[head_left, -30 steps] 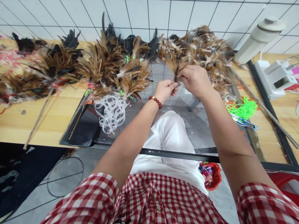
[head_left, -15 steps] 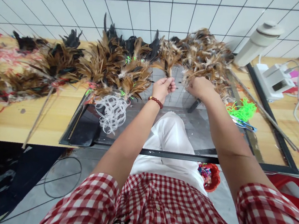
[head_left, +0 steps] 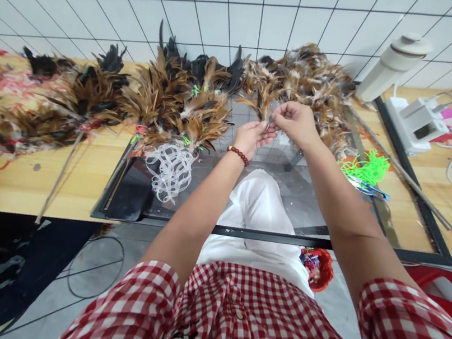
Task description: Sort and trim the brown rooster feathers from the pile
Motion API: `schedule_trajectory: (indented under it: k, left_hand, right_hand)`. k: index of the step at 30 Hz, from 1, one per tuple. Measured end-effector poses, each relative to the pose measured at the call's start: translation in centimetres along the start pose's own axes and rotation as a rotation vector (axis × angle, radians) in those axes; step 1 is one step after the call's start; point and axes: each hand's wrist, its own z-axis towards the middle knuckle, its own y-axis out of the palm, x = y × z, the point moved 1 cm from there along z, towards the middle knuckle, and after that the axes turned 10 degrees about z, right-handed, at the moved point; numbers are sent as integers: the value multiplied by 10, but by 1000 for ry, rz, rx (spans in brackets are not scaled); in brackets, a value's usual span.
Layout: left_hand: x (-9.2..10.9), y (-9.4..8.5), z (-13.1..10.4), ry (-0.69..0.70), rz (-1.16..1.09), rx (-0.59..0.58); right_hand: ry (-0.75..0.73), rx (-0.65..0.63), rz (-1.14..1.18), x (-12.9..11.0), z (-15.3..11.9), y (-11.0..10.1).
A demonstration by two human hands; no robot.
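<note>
Brown feathers in a small bunch [head_left: 264, 101] rise from the pinched fingers of my left hand [head_left: 253, 137], which has a red bead bracelet at the wrist. Close against it on the right, my right hand [head_left: 294, 124] is closed, its thumb and index finger together at the base of the bunch. A small thin piece, too small to make out, shows between the two hands. Behind my right hand lies a large heap of loose brown feathers [head_left: 311, 80]. Left of my hands are tied feather bunches [head_left: 156, 91] in brown and black.
White looped strips [head_left: 169, 172] and a black phone-like slab [head_left: 129, 189] lie left on the glass panel. At right are bright green strings [head_left: 366, 167], blue-handled scissors [head_left: 369, 189], thin sticks [head_left: 403, 176], a white bottle [head_left: 392, 67] and a power strip [head_left: 411, 126] with cables.
My right hand has moved left from the feather heap to meet my left hand. The bunch in my left hand has shifted slightly right.
</note>
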Motion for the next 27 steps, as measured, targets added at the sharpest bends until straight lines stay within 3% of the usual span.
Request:
schedule_trajectory:
  k: [4,9,13,16,19,24,27]
  left_hand:
    - [1,-1,1,3,-8,29]
    - [-2,1,6,77,106,75]
    - [-2,3,6,99,208,140]
    - [-1,2,5,89,157,146]
    - [1,1,4,76,108,150]
    - [3,0,3,81,77,149]
    - [3,-1,3,85,47,150]
  right_hand:
    - [-66,56,-178,3,0,3]
    - [-120,35,-247,0,0,9]
    - [-137,18,-385,-9,1,-9]
    - [-79,40,-639,-18,0,-37]
    - [71,-40,-870,-18,-3,-53]
    - [238,-80,-971,-3,-2,-42]
    - [206,-163,-783,4,2,-37]
